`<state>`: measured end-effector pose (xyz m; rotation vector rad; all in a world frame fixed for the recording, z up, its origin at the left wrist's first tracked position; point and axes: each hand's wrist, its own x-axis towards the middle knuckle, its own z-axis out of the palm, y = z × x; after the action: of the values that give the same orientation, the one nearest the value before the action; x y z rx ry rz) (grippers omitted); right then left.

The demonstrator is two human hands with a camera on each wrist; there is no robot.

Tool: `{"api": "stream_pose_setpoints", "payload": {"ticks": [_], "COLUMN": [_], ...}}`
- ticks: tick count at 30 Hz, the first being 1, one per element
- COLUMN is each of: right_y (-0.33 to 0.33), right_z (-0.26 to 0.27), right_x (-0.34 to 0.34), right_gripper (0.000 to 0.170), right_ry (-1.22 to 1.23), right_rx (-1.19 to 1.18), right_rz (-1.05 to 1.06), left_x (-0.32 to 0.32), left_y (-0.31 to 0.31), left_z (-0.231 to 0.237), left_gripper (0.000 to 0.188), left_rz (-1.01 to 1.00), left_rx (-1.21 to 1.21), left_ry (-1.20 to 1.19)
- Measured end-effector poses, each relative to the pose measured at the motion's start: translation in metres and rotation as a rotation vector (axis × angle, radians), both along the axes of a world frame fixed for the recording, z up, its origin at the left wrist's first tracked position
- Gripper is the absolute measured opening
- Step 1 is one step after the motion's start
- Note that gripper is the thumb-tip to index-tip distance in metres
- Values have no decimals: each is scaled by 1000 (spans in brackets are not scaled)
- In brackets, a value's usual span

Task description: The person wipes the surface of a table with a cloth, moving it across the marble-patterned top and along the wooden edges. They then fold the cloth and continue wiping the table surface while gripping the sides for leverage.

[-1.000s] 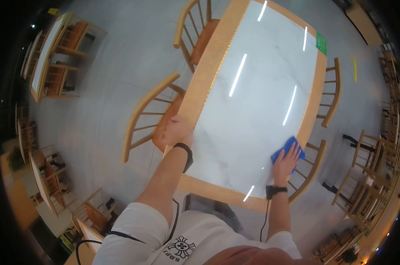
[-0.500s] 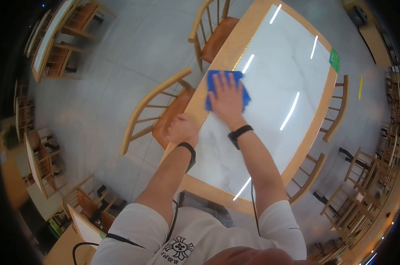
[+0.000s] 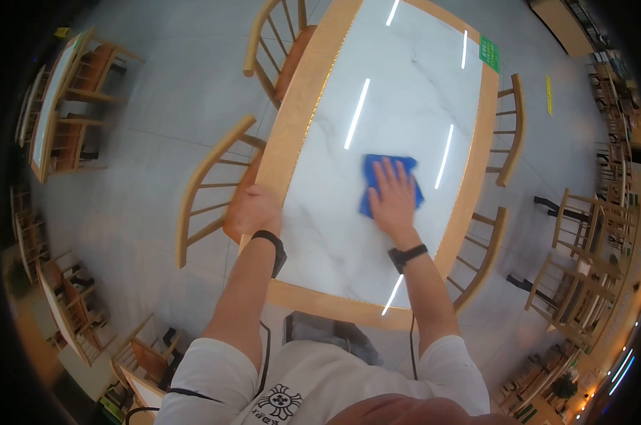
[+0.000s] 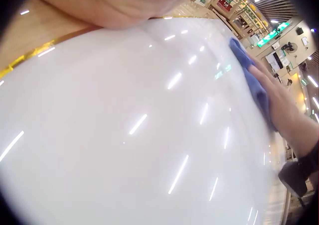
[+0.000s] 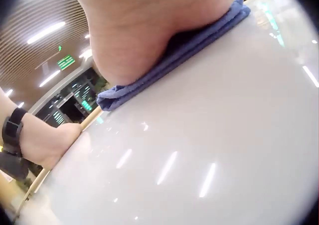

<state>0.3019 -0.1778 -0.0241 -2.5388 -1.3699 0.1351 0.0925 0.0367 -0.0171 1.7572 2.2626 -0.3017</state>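
Observation:
A folded blue cloth (image 3: 390, 185) lies flat on the glossy white marble-look top of a table (image 3: 327, 234). My right hand (image 3: 395, 202) presses down on it, fingers spread and straight. From the right wrist view, the layered fold of the cloth (image 5: 169, 68) shows under the heel of the hand. On the table's left wooden border rests my left hand (image 3: 258, 211), its fingers curled in with nothing seen in them. The left wrist view shows part of that hand (image 4: 124, 5) close up at the gold trim, with the right hand and cloth (image 4: 251, 78) across the top.
Wooden chairs with brown seats (image 3: 242, 191) stand along the left side; more chairs (image 3: 508, 131) line the right. A green sticker (image 3: 488, 54) marks the far right corner. Other tables (image 3: 55, 117) and chairs stand farther off on the grey floor.
The cloth under my right hand went from the right border across to the left border, then back to the middle of the tabletop. My left hand stays on the left border.

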Motion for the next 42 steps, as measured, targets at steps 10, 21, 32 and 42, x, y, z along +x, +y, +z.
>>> {"api": "stream_pose_setpoints", "payload": {"ticks": [10,21,32,42], "right_y": [-133,110,382,381], "right_z": [-46,-114,-49,-60], "right_x": [154,359,201,347], "right_gripper": [63,70,65,66], "right_ry": [-200,-489,-198,-243], "right_rx": [-39,-210,112,116], "right_rz": [-518,-369,127,-60], "left_x": [3,-9,-11,-12], "left_y": [0,-3,-3,-4], "left_z": [9,-23,-19,-23], "left_gripper": [49,33,46,45], "left_rz": [-3,106,78,111], "left_rx": [172,176,119,87], "left_ry": [0,-110,-115,-79]}}
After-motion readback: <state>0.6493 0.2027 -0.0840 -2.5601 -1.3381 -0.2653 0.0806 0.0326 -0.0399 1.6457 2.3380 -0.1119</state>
